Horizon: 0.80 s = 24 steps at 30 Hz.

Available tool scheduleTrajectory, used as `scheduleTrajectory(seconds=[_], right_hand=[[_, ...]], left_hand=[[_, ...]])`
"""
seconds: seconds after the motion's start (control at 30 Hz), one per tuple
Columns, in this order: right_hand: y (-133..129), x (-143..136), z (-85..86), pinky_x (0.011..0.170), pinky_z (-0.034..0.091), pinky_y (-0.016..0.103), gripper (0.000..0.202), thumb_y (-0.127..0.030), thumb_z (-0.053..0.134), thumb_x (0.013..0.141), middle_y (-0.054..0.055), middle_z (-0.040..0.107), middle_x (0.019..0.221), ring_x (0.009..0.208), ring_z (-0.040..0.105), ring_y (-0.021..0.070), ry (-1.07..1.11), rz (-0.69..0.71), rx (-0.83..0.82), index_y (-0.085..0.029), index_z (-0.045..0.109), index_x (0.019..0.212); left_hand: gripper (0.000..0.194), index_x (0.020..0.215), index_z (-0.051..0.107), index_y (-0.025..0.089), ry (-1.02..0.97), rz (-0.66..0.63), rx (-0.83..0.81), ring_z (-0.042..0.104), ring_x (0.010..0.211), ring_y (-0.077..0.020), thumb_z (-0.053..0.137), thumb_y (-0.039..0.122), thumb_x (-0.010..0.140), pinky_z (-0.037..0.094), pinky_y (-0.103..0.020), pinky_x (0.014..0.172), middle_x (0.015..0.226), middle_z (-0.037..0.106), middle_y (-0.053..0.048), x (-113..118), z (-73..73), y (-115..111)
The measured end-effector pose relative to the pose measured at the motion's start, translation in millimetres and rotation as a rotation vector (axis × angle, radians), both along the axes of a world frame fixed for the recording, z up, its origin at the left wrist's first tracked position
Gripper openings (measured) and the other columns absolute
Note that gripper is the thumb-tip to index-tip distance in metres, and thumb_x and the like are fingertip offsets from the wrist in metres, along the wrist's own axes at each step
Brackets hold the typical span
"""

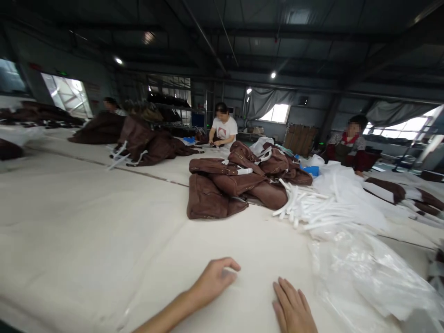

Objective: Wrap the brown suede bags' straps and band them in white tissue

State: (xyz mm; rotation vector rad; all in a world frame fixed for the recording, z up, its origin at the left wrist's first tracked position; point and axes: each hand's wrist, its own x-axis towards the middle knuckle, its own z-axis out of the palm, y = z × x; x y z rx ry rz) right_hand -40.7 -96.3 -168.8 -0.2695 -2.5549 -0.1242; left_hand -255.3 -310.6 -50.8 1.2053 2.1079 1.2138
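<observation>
My left hand (219, 276) is over the pale tabletop (145, 249), its thumb and bent index finger apart and nothing between them. To the right, my right hand (294, 306) points forward with its fingers stretched out, palm down and empty. I cannot tell whether either hand touches the surface. Beyond both hands lies a pile of brown leather-look bags (215, 199) with buckled straps, some wrapped in white. Beside the pile is a heap of white flexible tubes (312, 206). Clear plastic bags (371, 273) lie crumpled to the right of my right hand.
More brown bags (152, 143) are heaped farther back at left. White sheeting (347, 185) and blue pieces (310, 170) lie behind the tubes. One person (225, 127) works across the table, another (350, 143) stands at right. A seam (156, 176) crosses the tabletop.
</observation>
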Motion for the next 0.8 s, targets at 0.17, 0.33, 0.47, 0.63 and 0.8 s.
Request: scheduleTrajectory(seconds=[0.17, 0.33, 0.47, 0.63, 0.8], right_hand=[[12, 5, -21.2, 0.086, 0.061, 0.04, 0.042, -0.043, 0.049, 0.097, 0.004, 0.063, 0.136, 0.115, 0.067, 0.0294, -0.056, 0.013, -0.036, -0.033, 0.061, 0.136], [12, 13, -19.1, 0.093, 0.058, 0.044, 0.046, -0.039, 0.045, 0.098, 0.005, 0.059, 0.141, 0.122, 0.063, 0.0306, -0.103, 0.035, -0.1, -0.033, 0.054, 0.143], [12, 15, -18.7, 0.095, 0.057, 0.045, 0.045, -0.038, 0.043, 0.099, 0.004, 0.058, 0.142, 0.124, 0.061, 0.0306, -0.139, 0.057, -0.09, -0.035, 0.054, 0.142], [12, 11, -21.6, 0.088, 0.059, 0.039, 0.043, -0.044, 0.045, 0.1, 0.006, 0.062, 0.138, 0.116, 0.067, 0.0281, -0.056, 0.015, 0.05, -0.026, 0.059, 0.137], [6, 8, -10.6, 0.092, 0.056, 0.039, 0.041, -0.041, 0.045, 0.101, 0.007, 0.063, 0.136, 0.116, 0.067, 0.027, -0.007, 0.017, 0.033, -0.024, 0.059, 0.135]], left_hand=[[0.026, 0.097, 0.069, 0.02, 0.236, 0.306, -0.003, 0.069, 0.105, -0.022, 0.049, 0.026, 0.081, 0.052, -0.034, 0.099, 0.107, 0.076, -0.005, -100, 51.7, 1], [0.041, 0.126, 0.057, 0.016, 0.348, 0.625, -0.114, 0.044, 0.139, -0.0282, 0.049, 0.027, 0.087, 0.033, -0.042, 0.117, 0.146, 0.053, -0.014, -170, 76.5, 10], [0.062, 0.126, 0.054, 0.007, 0.261, 0.763, -0.33, 0.051, 0.129, -0.0454, 0.064, 0.049, 0.081, 0.045, -0.056, 0.101, 0.137, 0.055, -0.03, -202, 83.5, 18], [0.033, 0.093, 0.067, 0.012, 0.159, 0.71, -0.463, 0.069, 0.101, -0.0335, 0.071, 0.043, 0.082, 0.052, -0.045, 0.09, 0.096, 0.073, -0.015, -213, 99.3, 36], [0.035, 0.097, 0.065, 0.012, 0.116, 0.576, -0.353, 0.066, 0.074, -0.015, 0.057, 0.046, 0.096, 0.056, -0.032, 0.071, 0.086, 0.068, -0.002, -199, 152.6, 66]])
